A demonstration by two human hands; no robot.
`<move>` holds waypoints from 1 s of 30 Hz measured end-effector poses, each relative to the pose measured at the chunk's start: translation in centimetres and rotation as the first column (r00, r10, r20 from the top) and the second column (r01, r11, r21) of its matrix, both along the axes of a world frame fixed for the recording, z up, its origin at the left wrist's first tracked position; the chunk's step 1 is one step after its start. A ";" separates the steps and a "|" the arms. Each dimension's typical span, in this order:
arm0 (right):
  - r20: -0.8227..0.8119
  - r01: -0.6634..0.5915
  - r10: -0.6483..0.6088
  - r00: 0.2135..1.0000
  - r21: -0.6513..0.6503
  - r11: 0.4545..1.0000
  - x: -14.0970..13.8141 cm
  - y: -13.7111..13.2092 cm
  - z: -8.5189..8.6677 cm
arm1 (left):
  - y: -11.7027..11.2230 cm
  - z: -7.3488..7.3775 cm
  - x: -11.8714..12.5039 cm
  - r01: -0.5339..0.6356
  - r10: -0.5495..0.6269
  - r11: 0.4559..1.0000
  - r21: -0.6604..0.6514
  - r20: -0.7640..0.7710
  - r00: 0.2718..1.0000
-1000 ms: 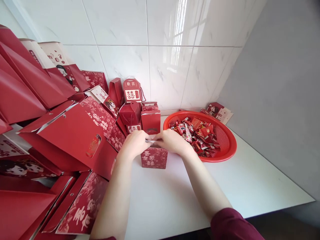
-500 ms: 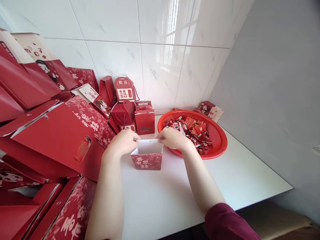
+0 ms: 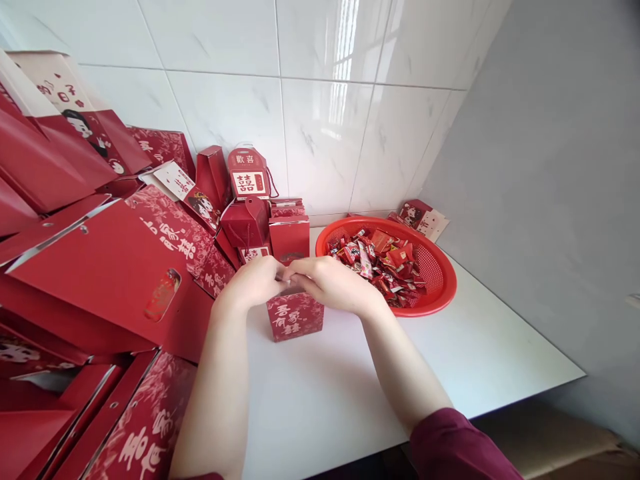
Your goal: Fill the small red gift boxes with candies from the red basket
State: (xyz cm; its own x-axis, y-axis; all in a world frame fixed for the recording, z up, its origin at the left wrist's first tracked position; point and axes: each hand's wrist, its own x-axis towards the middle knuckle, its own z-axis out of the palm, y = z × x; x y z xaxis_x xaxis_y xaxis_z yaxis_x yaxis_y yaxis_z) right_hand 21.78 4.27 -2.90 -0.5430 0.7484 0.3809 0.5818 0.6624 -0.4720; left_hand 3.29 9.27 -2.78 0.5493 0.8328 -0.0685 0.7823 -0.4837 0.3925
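Observation:
A small red gift box (image 3: 296, 318) with white characters and a floral print stands upright on the white table, turned slightly. Over its top edge, my left hand (image 3: 259, 281) is closed with the fingertips pinching at the rim. My right hand (image 3: 330, 283) reaches across the top from the other side, its fingers curled together and meeting those of my left. Between them they hide most of the box's opening, so what lies inside is out of sight. Right of the box sits a red plastic basket (image 3: 443, 283) holding many wrapped candies (image 3: 385, 257).
Red gift boxes (image 3: 100, 267) pile up high on the left. Behind my hands stand several smaller boxes, including a double-happiness box (image 3: 249, 175) with a cord. A flat red-and-cream box (image 3: 425, 220) leans in the back corner. White tiles (image 3: 320, 133) and a grey wall (image 3: 540, 167) border the table (image 3: 320, 413).
My hands have come together over the box's top, my right hand moving left across it. The opening, visible before, is now mostly covered, and the box has turned slightly.

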 end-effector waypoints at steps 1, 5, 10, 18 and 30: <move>0.048 -0.013 0.016 0.999 -0.053 0.998 0.1 0.1 -0.1 | 0.0 0.0 -0.1 0.012 -0.012 0.999 -0.030 0.006 1.000; 0.168 0.100 -0.064 0.984 -0.216 0.971 1.2 0.6 -0.8 | -0.3 0.3 -0.7 0.071 -0.066 0.986 -0.150 0.038 0.997; 0.125 0.170 -0.133 0.983 -0.367 0.915 2.4 0.4 -0.8 | -0.2 0.6 -2.1 0.216 -0.181 0.939 -0.267 0.148 0.972; 0.127 0.111 -0.071 0.989 -0.344 0.932 2.4 0.8 -1.5 | -0.3 0.5 -1.5 0.331 -0.235 0.911 -0.247 0.349 0.907; 0.290 0.502 -0.428 0.856 -0.273 0.821 12.8 0.5 0.3 | 0.0 0.8 -0.7 0.227 -0.214 0.961 -0.160 0.099 0.972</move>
State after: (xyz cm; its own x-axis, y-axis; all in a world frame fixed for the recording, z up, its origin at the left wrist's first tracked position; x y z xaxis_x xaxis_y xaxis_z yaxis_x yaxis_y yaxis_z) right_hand 34.63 4.72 -2.58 -0.1352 0.9907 -0.0122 0.8878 0.1156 -0.4454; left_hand 2.62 9.28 -1.95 0.7275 0.6705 -0.1456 0.6262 -0.5620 0.5404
